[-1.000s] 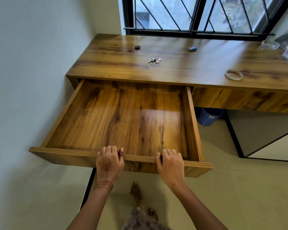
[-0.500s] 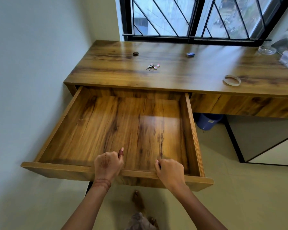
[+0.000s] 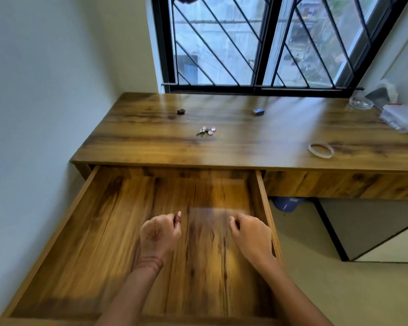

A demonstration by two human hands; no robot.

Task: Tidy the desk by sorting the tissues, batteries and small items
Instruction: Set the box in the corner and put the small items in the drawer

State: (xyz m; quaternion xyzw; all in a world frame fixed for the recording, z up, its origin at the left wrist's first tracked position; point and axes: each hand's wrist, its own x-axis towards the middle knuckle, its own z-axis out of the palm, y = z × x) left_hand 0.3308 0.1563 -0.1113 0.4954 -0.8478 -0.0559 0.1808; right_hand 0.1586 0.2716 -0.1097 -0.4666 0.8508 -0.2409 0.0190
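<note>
The desk's left drawer (image 3: 99, 231) stands pulled far out, with nothing inside. Both my hands hover above its floor, blurred by motion. My left hand (image 3: 159, 236) and my right hand (image 3: 251, 236) have their fingers curled under and hold nothing. On the desk top (image 3: 257, 149) lie a bunch of keys (image 3: 206, 131), a small dark object (image 3: 181, 111), a small blue item (image 3: 258, 111) and a pale ring (image 3: 320, 150). A clear packet with white contents (image 3: 400, 116) lies at the far right.
A glass dish (image 3: 360, 103) sits by the window at the back right. A blue bin (image 3: 287, 203) stands on the floor under the desk. A wall runs close along the drawer's left side. A barred window lies behind the desk.
The drawer came further out. Both hands let go of its front edge and moved forward over the drawer's inside, and the view tilted up.
</note>
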